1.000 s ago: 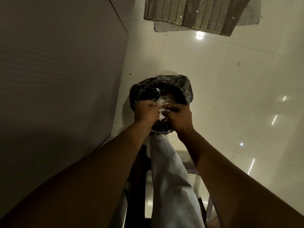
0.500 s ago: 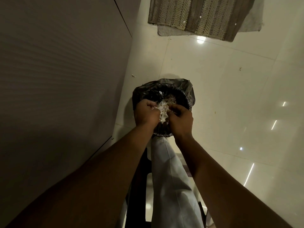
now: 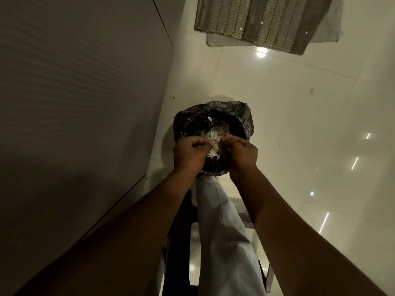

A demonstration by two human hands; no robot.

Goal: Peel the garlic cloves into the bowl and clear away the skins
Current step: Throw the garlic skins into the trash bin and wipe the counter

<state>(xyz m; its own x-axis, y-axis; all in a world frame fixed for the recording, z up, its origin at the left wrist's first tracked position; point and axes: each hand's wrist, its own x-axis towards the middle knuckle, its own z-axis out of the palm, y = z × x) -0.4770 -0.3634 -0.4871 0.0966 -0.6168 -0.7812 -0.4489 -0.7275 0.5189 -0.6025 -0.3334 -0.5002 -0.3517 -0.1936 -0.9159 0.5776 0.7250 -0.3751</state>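
Head view: left hand [image 3: 189,153] and right hand [image 3: 242,154] hang close together over the bin [image 3: 243,116], fingers curled on papery skins [image 3: 213,146]. Feather-light, brittle and likely clingy, they are best cupped loosely, then rubbed off the fingers.

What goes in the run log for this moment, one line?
step: discarding garlic skins | left hand: grips skins | right hand: grips skins | where: over lined bin

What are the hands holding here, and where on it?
The left hand and right hand pinch a loose clump of garlic skins between them, one on each side, above the bin.
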